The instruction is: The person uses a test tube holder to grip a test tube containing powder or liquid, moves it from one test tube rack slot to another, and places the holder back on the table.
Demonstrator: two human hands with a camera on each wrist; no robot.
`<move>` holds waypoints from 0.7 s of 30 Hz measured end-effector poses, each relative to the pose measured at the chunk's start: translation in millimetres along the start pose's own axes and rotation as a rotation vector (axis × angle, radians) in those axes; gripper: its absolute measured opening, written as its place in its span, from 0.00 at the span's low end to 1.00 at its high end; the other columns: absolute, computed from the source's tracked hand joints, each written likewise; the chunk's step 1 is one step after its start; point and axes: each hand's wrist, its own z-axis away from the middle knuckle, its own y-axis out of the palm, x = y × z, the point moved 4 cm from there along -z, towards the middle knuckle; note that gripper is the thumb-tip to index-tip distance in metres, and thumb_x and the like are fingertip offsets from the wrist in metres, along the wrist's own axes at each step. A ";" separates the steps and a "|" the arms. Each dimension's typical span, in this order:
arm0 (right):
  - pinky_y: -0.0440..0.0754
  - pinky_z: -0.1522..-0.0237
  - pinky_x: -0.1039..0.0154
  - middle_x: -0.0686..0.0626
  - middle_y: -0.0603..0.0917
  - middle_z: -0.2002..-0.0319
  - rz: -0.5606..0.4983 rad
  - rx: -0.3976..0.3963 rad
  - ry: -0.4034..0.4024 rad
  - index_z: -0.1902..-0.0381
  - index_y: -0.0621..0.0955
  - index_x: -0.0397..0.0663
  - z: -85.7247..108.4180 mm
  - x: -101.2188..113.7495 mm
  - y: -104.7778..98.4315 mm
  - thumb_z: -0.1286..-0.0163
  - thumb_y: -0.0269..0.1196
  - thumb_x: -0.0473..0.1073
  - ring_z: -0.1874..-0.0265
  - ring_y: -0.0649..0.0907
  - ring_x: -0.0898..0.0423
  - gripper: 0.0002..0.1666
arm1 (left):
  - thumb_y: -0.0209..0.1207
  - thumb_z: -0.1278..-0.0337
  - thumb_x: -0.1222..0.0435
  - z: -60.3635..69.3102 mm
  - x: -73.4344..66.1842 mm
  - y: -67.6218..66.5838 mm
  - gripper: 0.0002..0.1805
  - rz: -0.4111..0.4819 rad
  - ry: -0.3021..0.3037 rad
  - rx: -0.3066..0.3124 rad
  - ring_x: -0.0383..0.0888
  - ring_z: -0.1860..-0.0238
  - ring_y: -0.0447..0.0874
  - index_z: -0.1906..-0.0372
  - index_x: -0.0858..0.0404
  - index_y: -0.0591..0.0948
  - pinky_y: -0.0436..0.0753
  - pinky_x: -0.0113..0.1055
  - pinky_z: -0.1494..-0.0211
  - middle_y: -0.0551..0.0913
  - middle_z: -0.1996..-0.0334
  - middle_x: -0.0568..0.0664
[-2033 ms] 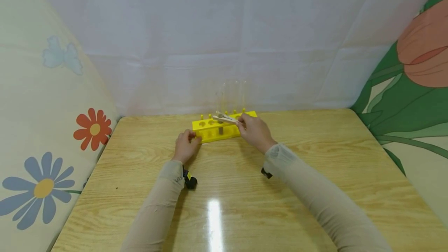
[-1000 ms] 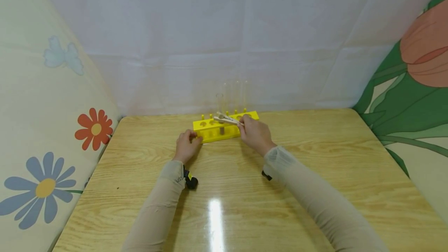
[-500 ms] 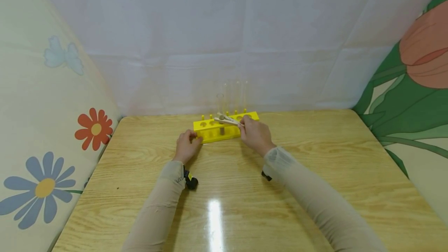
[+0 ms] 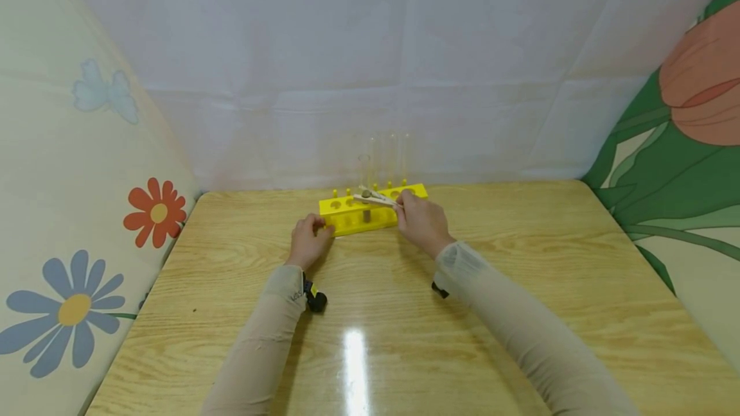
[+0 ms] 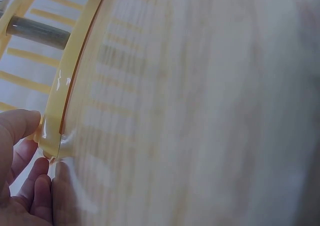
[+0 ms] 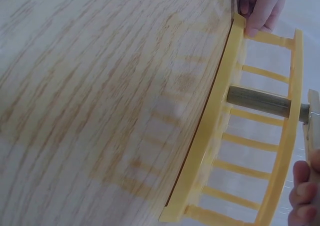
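Both forearms, in beige sleeves [image 4: 257,339], reach forward over the wood-grain table [image 4: 358,275] to a yellow plastic test-tube rack [image 4: 381,216], the right one slanting in from the rack's right side. A clear glass tube with dark grey contents [image 6: 260,101] stands in the rack between the hands, left of the right hand [image 4: 424,220]. That hand grips a pale wooden clamp [image 4: 381,199] (its jaws are around the tube, just above the rack's top plate). The left hand [image 4: 306,242] pinches the rack's left end, fingers curled at its base
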 end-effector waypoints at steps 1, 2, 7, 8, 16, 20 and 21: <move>0.64 0.87 0.65 0.50 0.76 0.79 0.000 0.001 -0.001 0.59 0.79 0.40 -0.1 0.2 -0.3 0.24 0.59 0.40 0.89 0.66 0.59 0.07 | 0.60 0.32 0.60 -0.2 -0.1 -0.1 0.15 -0.005 -0.004 0.002 0.58 0.50 0.68 0.51 0.67 0.76 0.67 0.51 0.44 0.73 0.52 0.62; 0.64 0.87 0.65 0.50 0.76 0.79 -0.002 0.000 -0.001 0.59 0.79 0.40 -0.2 0.5 -0.7 0.24 0.59 0.40 0.89 0.66 0.59 0.07 | 0.60 0.32 0.60 -0.5 0.0 -0.1 0.15 -0.009 -0.009 0.005 0.57 0.50 0.68 0.51 0.67 0.75 0.67 0.51 0.44 0.73 0.52 0.62; 0.66 0.86 0.64 0.50 0.77 0.78 -0.014 -0.008 -0.007 0.60 0.78 0.41 -0.6 1.6 -2.9 0.24 0.59 0.40 0.89 0.67 0.59 0.06 | 0.61 0.33 0.59 -0.6 -0.8 -0.7 0.16 -0.010 -0.008 0.008 0.56 0.51 0.68 0.51 0.67 0.76 0.67 0.50 0.46 0.73 0.53 0.61; 0.66 0.86 0.64 0.50 0.78 0.78 -0.018 -0.009 -0.006 0.60 0.79 0.41 -0.9 1.6 -3.1 0.24 0.59 0.40 0.89 0.68 0.59 0.06 | 0.61 0.33 0.59 -0.9 -0.6 -0.6 0.16 -0.010 -0.005 0.007 0.56 0.51 0.68 0.51 0.67 0.76 0.67 0.50 0.45 0.73 0.53 0.61; 0.66 0.85 0.64 0.49 0.78 0.77 -0.026 -0.037 -0.010 0.59 0.79 0.40 -3.5 1.9 -5.7 0.24 0.59 0.40 0.88 0.68 0.59 0.07 | 0.62 0.34 0.59 -2.3 -0.3 -0.5 0.16 -0.008 0.014 -0.004 0.57 0.51 0.69 0.52 0.68 0.76 0.68 0.50 0.45 0.74 0.54 0.62; 0.65 0.86 0.64 0.50 0.78 0.78 -0.030 -0.039 -0.009 0.59 0.79 0.41 -3.4 3.3 -8.1 0.24 0.59 0.40 0.88 0.67 0.58 0.07 | 0.62 0.34 0.60 -1.8 0.0 -0.4 0.16 -0.008 0.016 -0.006 0.57 0.52 0.69 0.52 0.68 0.76 0.68 0.50 0.46 0.74 0.54 0.62; 0.66 0.86 0.64 0.50 0.78 0.78 -0.033 -0.040 -0.007 0.59 0.79 0.41 -3.4 3.5 -8.7 0.24 0.59 0.40 0.88 0.67 0.59 0.07 | 0.62 0.34 0.60 -1.5 0.0 -0.3 0.16 -0.007 0.017 -0.007 0.57 0.52 0.70 0.52 0.68 0.76 0.68 0.50 0.46 0.74 0.54 0.62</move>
